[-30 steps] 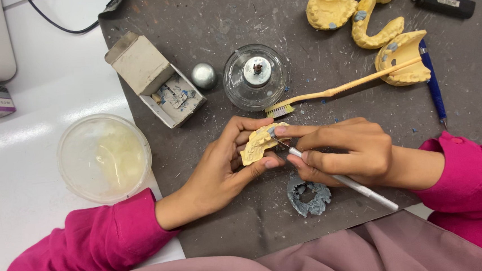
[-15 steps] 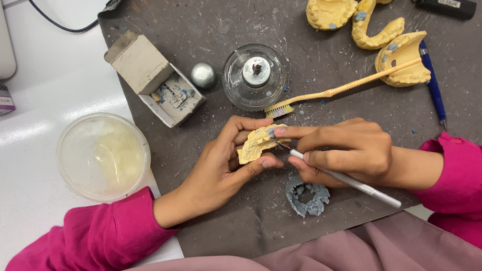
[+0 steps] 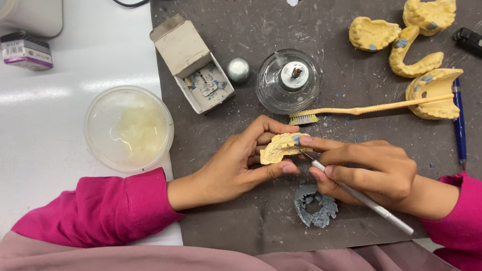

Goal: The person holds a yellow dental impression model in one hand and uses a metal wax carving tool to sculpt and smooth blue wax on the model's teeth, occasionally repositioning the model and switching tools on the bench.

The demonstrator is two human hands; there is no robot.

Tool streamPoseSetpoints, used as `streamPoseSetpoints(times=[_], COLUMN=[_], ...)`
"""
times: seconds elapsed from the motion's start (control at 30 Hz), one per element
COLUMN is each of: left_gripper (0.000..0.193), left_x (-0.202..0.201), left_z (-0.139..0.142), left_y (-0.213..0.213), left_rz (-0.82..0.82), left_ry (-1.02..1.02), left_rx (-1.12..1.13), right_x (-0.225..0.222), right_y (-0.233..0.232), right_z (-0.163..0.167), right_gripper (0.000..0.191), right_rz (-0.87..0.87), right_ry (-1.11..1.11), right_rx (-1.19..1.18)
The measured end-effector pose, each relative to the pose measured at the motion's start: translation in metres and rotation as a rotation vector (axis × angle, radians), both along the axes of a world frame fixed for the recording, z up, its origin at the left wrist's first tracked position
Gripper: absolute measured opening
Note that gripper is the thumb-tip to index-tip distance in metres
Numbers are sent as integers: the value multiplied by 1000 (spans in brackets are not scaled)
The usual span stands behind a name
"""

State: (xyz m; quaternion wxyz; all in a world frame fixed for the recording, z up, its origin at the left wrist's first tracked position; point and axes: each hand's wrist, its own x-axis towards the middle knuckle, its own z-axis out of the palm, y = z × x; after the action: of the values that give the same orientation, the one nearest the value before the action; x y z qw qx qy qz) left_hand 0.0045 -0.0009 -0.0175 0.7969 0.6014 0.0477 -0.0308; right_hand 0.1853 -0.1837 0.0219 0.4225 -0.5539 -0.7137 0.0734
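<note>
My left hand (image 3: pixel 236 164) grips a yellow dental cast (image 3: pixel 280 147) between thumb and fingers just above the dark mat (image 3: pixel 242 237). My right hand (image 3: pixel 368 171) holds a thin white-handled metal tool (image 3: pixel 364 197) like a pen, its tip touching the right side of the cast, with the index finger resting on the cast's top. A lump of blue-grey wax (image 3: pixel 315 206) lies on the mat just below both hands.
A yellow toothbrush (image 3: pixel 363 110) lies above the hands. A glass spirit burner (image 3: pixel 288 81), a metal ball (image 3: pixel 238 70) and an open cardboard box (image 3: pixel 193 62) stand behind. Several yellow casts (image 3: pixel 416 55), a blue pen (image 3: pixel 459 120), a black lighter (image 3: pixel 481 46) sit right; a lidded plastic tub (image 3: pixel 128 128) left.
The cast has been turned slightly in my left hand and the tool tip has shifted a little along it. Both hands stay in the same place.
</note>
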Motion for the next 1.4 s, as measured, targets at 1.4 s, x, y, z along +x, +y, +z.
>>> streamPoseSetpoints(times=[1.4], left_gripper=[46], left_x=[-6], left_z=[-10], left_y=[-12], left_rz=[165], left_ry=[-86], left_rx=[-46], right_x=[6], right_y=[-13], right_z=[-12], right_gripper=[30], right_rz=[-37], right_ry=[138], right_rx=[2])
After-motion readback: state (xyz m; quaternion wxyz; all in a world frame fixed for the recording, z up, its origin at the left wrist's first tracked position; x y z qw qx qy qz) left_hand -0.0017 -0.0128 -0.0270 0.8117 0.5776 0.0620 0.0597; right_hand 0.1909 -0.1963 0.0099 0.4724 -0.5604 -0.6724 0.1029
